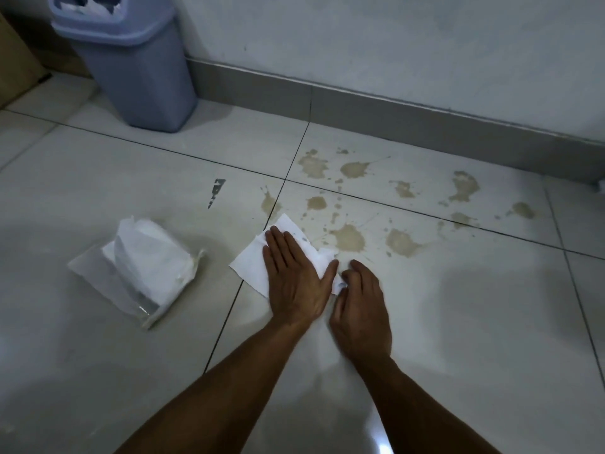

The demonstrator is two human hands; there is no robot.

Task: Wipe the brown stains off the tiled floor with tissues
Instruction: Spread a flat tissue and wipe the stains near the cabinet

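1. Tiled floor (98,355): pale glossy tiles with dark grout lines. A grey skirting board (425,116) closes the far edge below the white wall (393,44).
2. Brown stains (348,237): scattered splashes on the tiles between my hands and the skirting board, spreading to the right. The nearest large blot lies just beyond the tissue's far right corner; I cannot tell if they touch.
3. Tissue (252,260): one white sheet, flat on the floor across a grout line, its right part rumpled.
4. My left hand (294,280): palm down on the tissue, fingers straight and close together pointing toward the far wall, thumb spread out to the right. It presses flat; nothing is gripped.
5. My right hand (360,306): just beside the left, back up, fingers curled down at the tissue's near right edge. They seem to pinch that edge, but the fingertips are hidden.
6. Both forearms reach in from the near edge, converging toward the sheet.
7. Tissue pack (137,273): an opened clear wrapper with white sheets sticking up, on the floor left of the tissue, apart from it.
8. Waste bin (131,60): blue-grey, at the far left against the wall, white paper showing in its top.
9. Open floor: bare tile to my right and between pack and bin.
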